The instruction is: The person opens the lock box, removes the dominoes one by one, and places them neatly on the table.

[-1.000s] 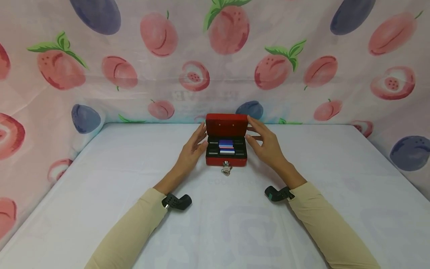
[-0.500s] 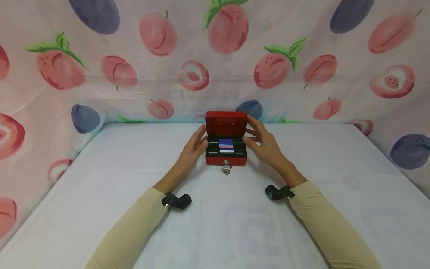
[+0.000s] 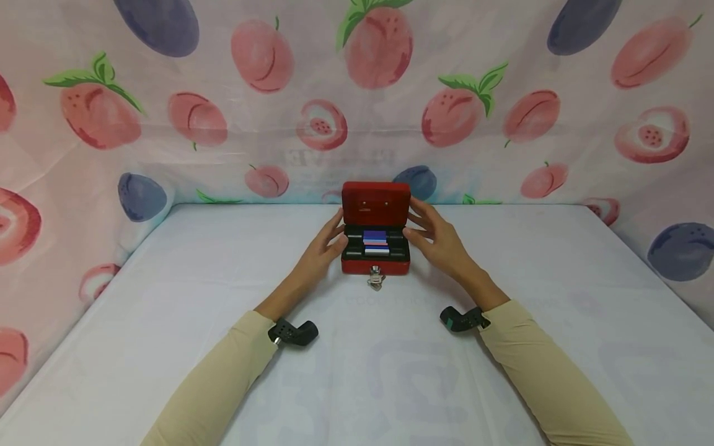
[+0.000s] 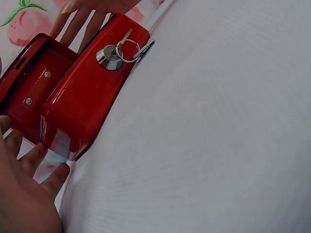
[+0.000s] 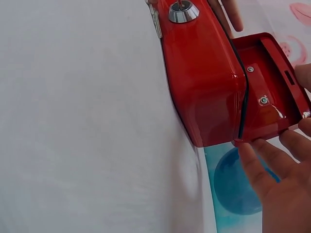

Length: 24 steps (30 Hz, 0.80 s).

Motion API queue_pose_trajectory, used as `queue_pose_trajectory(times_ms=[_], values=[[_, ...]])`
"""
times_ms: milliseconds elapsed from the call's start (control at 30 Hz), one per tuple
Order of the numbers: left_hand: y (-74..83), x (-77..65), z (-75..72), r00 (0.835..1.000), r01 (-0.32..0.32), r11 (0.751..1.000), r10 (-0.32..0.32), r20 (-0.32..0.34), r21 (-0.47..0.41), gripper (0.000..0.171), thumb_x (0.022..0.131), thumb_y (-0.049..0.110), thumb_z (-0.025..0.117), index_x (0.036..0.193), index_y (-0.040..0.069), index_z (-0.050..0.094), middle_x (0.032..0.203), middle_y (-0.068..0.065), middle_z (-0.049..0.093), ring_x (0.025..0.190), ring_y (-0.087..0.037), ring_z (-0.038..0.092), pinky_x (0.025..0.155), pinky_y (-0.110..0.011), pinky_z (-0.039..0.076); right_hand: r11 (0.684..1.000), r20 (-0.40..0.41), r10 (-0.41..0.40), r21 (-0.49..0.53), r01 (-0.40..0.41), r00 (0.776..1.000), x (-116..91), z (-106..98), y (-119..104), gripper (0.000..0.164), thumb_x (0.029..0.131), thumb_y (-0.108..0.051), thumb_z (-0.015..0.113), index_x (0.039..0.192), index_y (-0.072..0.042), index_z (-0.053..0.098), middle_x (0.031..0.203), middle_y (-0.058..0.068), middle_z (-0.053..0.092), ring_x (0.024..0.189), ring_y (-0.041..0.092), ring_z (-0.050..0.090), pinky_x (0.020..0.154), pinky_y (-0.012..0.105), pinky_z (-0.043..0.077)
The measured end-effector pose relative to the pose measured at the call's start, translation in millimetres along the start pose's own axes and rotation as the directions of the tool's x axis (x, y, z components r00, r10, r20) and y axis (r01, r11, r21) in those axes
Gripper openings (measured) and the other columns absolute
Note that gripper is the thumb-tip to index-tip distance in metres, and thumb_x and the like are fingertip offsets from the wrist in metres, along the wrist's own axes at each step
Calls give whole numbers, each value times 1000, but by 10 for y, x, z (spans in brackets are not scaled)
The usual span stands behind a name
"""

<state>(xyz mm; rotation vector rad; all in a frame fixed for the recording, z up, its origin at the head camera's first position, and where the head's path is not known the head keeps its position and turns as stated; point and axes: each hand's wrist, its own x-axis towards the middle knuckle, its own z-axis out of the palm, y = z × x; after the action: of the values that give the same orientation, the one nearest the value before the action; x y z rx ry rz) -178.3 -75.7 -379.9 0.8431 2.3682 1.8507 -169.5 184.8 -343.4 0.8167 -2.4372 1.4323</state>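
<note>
A red metal cash box (image 3: pixel 359 267) stands at the back of the table with its lid (image 3: pixel 376 204) raised. Inside, a black tray (image 3: pixel 397 248) holds flat blue, white and pink pieces (image 3: pixel 375 237). A silver lock with keys (image 3: pixel 376 280) hanging from it sits on the front wall. My left hand (image 3: pixel 320 251) rests at the box's left side, fingers extended and thumb at the rim. On the other side my right hand (image 3: pixel 446 244) reaches its index fingertip to the lid's right edge, the thumb beside the tray. Both hands' fingers are loosely spread along the box ends.
A white cloth (image 3: pixel 357 371) covers the table. Close behind the box rises a peach-printed curtain (image 3: pixel 223 161), also at both sides. Black wrist cameras (image 3: pixel 294 334) are strapped at the cuffs of the beige sleeves (image 3: pixel 212 384).
The lid's top edge has risen slightly. My right thumb has shifted a little left toward the box, and my left hand slightly right against the rim.
</note>
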Motion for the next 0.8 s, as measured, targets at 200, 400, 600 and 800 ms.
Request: queue_pose_trajectory(times_ms=[200, 400, 600, 800], values=[[-214, 67, -19, 1000, -20, 1000, 21, -11, 7, 67, 99, 39, 47, 155, 18, 16, 158, -4, 19, 141, -26, 23, 110, -53, 25, 1000, 25, 12, -22, -12, 1000, 25, -12, 0, 68, 93, -2, 57, 149, 5, 19, 152, 23, 24, 132, 43, 36, 96, 56, 41], [-216, 55, -7, 1000, 16, 999, -16, 9, 32, 70, 98, 42, 48, 155, 18, 16, 158, -5, 18, 142, -26, 21, 110, -49, 26, 995, 60, 74, -67, -70, 995, 3, -8, -12, 74, 94, -4, 57, 151, 1, 12, 154, 21, 19, 135, 40, 32, 97, 54, 41], [-179, 28, -16, 999, 45, 998, -45, -17, 47, 60, 101, 20, 45, 154, 16, 18, 157, -9, 21, 140, -31, 28, 108, -51, 30, 993, 86, 111, -51, -106, 990, 35, 37, 262, 78, 96, -14, 59, 154, -13, 7, 157, 8, 16, 136, 35, 32, 102, 49, 38], [117, -40, -19, 999, -17, 1000, 17, -49, -13, 54, 101, 8, 44, 149, -3, 23, 152, -23, 25, 132, -42, 37, 105, -50, 35, 990, 83, 129, -67, -124, 988, 28, 25, 408, 77, 96, -25, 60, 155, -23, 11, 156, 3, 21, 128, 30, 45, 100, 45, 41]])
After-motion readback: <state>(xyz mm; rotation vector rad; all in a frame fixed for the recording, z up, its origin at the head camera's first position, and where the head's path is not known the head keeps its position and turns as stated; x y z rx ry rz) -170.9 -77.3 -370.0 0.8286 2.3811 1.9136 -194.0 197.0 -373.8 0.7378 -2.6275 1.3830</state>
